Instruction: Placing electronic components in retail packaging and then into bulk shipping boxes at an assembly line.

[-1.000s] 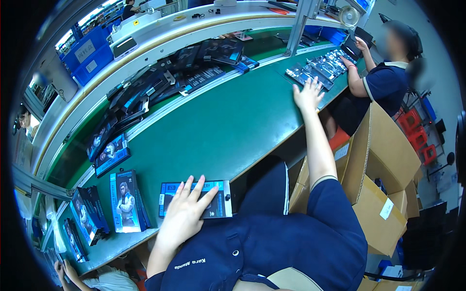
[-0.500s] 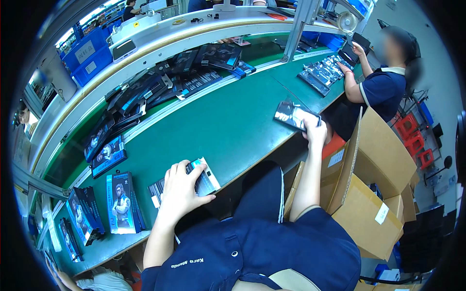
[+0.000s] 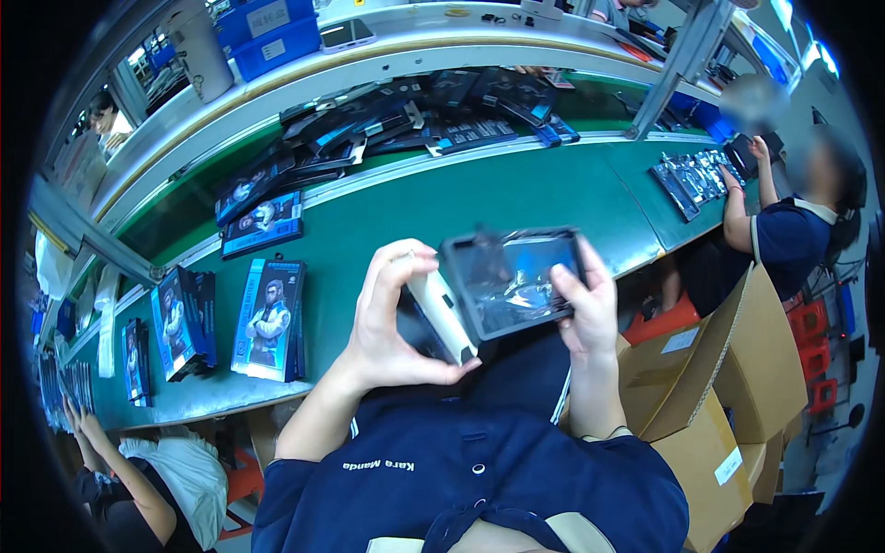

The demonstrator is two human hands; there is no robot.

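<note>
In front of my chest, my left hand (image 3: 380, 327) grips a slim dark box (image 3: 446, 313) between thumb and fingers. The pale open end of this box faces right. My right hand (image 3: 593, 300) holds a shallow black tray (image 3: 468, 293) by its right side, thumb pressed on top. Inside the tray lies something dark under shiny clear film (image 3: 516, 276); its kind is hard to make out. The tray's left edge is right beside the box's open end; whether they touch, I cannot tell.
Blue-and-black printed boxes (image 3: 269, 318) stand at the left of the green table (image 3: 387, 217). More lie piled under the shelf (image 3: 396, 60). A large open carton (image 3: 678, 405) is at my right. Co-workers sit at right (image 3: 784, 230) and lower left (image 3: 138, 488).
My left hand has raised the box off the table and turned its end rightward. My right hand has brought the tray leftward to it. The whole view has swung left.
</note>
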